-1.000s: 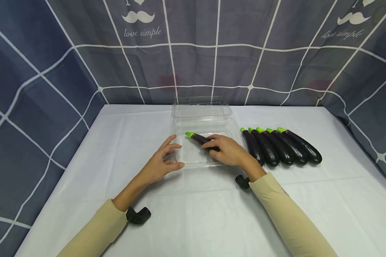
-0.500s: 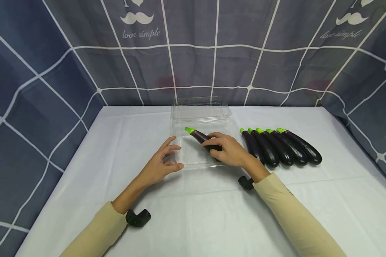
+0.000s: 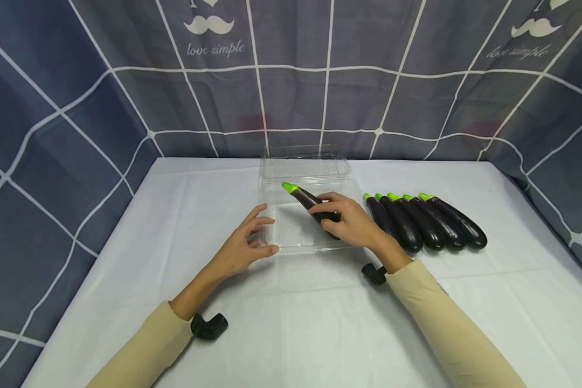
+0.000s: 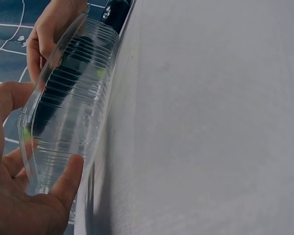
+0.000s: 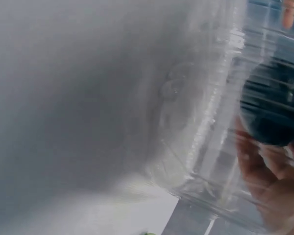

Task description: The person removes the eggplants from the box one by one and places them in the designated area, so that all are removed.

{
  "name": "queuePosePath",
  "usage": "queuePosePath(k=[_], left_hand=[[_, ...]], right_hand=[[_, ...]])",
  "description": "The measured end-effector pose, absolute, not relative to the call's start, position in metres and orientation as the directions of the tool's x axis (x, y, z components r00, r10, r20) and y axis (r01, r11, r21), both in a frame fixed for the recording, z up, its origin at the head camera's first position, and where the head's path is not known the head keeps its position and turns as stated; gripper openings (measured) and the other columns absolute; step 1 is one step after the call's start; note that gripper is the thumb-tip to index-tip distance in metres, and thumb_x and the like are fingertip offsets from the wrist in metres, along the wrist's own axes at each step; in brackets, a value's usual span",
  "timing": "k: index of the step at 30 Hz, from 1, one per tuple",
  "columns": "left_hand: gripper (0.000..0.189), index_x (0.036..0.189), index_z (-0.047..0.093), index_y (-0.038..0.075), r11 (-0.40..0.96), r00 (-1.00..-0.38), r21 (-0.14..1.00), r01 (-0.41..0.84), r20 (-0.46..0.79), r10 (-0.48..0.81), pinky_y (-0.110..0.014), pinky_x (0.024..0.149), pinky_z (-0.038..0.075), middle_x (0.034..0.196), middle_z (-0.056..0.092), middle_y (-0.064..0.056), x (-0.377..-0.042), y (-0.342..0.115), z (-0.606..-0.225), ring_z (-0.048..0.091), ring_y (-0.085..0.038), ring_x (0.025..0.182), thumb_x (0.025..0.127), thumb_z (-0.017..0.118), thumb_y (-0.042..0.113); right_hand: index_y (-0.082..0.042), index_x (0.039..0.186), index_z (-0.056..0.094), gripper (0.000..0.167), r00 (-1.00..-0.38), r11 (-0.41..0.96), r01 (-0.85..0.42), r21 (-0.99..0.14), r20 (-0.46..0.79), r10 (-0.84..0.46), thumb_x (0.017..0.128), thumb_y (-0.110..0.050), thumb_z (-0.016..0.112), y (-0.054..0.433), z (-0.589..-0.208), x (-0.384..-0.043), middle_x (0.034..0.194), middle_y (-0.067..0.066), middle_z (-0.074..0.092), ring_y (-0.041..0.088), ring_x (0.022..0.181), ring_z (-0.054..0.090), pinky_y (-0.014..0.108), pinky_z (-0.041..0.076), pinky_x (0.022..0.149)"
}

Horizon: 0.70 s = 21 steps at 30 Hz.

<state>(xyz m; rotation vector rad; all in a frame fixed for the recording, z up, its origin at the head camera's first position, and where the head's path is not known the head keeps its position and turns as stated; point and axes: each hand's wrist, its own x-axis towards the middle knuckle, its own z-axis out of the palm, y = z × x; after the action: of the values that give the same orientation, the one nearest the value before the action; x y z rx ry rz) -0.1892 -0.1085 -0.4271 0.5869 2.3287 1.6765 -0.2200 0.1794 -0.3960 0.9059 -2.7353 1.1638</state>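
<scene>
In the head view my right hand grips a dark purple eggplant around its thicker end, over the base of an open clear plastic container. Its green stem end points away and to the left. The right wrist view shows the eggplant's round end through the clear wall, with fingers behind it. My left hand is at the container's near left corner, fingers spread, the thumb touching the near wall in the left wrist view. Part of the held eggplant is hidden by my right hand.
Several more eggplants lie side by side to the right of the container, stems pointing away. The container's lid is folded back toward the curtain. A white cloth covers the table.
My right hand has shifted slightly away and to the right with the eggplant, and the stem end has swung farther from me. The left hand stays in place.
</scene>
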Motion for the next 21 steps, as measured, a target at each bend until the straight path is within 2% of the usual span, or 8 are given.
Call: queuePosePath(k=[11,21], left_hand=[[0.058,0.136,0.054,0.002,0.283,-0.901,0.942,0.178,0.041,0.432,-0.054,0.107,0.038,0.163,0.015,0.004,-0.189,-0.109,-0.425,0.037,-0.032,0.136,0.086,0.078,0.019],[0.058,0.136,0.053,0.002,0.286,-0.9,0.942,0.178,0.039,0.434,-0.054,0.108,0.038,0.163,0.015,0.004,-0.189,-0.111,-0.425,0.036,-0.032,0.137,0.086,0.078,0.02]], right_hand=[[-0.012,0.118,0.073,0.036,-0.843,0.568,-0.507,-0.648,0.234,-0.485,0.088,-0.005,0.056,0.182,-0.378,-0.216,0.136,0.015,0.054,0.033,0.118,0.053,0.048,0.048,0.088],[-0.014,0.12,0.072,0.036,-0.829,0.61,-0.528,-0.592,0.202,-0.521,0.09,-0.006,0.055,0.194,-0.367,-0.202,0.137,0.013,0.052,0.031,0.119,0.052,0.049,0.046,0.09]])
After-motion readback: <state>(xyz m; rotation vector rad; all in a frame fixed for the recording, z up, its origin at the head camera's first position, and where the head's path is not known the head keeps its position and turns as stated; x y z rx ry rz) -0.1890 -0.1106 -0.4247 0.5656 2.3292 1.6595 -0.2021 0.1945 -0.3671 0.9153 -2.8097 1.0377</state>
